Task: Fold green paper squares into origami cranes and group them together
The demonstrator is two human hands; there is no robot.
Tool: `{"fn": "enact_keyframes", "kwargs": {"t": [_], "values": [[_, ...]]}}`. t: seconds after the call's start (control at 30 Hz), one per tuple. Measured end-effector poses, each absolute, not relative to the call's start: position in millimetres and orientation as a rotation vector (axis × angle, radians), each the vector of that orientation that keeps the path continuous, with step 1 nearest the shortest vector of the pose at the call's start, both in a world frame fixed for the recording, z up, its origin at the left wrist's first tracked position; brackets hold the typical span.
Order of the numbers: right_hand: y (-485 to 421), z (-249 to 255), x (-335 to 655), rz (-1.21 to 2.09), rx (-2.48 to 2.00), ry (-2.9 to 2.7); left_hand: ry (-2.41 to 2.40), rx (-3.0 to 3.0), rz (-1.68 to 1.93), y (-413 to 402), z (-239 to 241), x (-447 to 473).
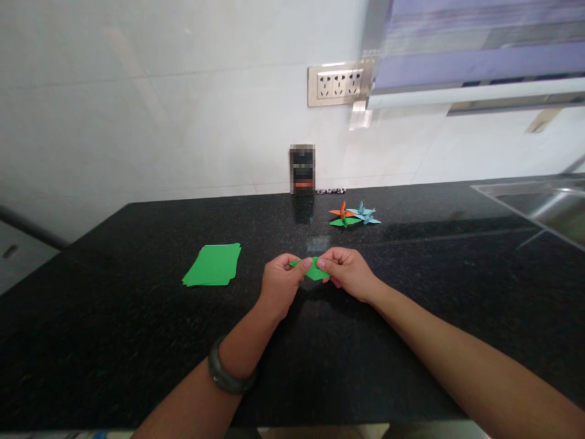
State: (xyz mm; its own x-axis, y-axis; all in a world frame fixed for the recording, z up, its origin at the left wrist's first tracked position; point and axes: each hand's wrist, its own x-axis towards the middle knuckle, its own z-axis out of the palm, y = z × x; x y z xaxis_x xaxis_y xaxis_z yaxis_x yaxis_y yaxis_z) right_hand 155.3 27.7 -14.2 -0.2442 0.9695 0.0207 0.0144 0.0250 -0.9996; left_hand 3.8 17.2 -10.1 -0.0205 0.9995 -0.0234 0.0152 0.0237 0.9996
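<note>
A small folded piece of green paper (314,270) is pinched between both my hands just above the black countertop (137,329). My left hand (280,285) grips its left end with thumb and fingers. My right hand (346,272) holds its right end. A dark bracelet sits on my left wrist. To the left lies a stack of flat green paper sheets (212,264).
Three folded paper figures, orange (342,211), green (343,222) and light blue (365,214), rest further back on the counter. A small dark box (302,171) stands against the white wall under a socket strip (339,85). A steel sink (543,204) is at the right.
</note>
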Motion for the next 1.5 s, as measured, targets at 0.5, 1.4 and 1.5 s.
{"fn": "enact_keyframes", "kwargs": {"t": [0.5,1.4,1.5], "values": [[22.0,-17.9,153.7,0.392,-1.074,-1.761,1.123,0.984,1.142,14.8,-11.3,9.1],[30.0,-25.7,155.3,0.693,-1.122,-1.744,1.232,1.189,1.105,16.8,-14.5,8.1],[28.5,-23.4,155.3,0.586,-1.105,-1.771,1.242,1.179,1.101,16.8,-14.6,8.9]]}}
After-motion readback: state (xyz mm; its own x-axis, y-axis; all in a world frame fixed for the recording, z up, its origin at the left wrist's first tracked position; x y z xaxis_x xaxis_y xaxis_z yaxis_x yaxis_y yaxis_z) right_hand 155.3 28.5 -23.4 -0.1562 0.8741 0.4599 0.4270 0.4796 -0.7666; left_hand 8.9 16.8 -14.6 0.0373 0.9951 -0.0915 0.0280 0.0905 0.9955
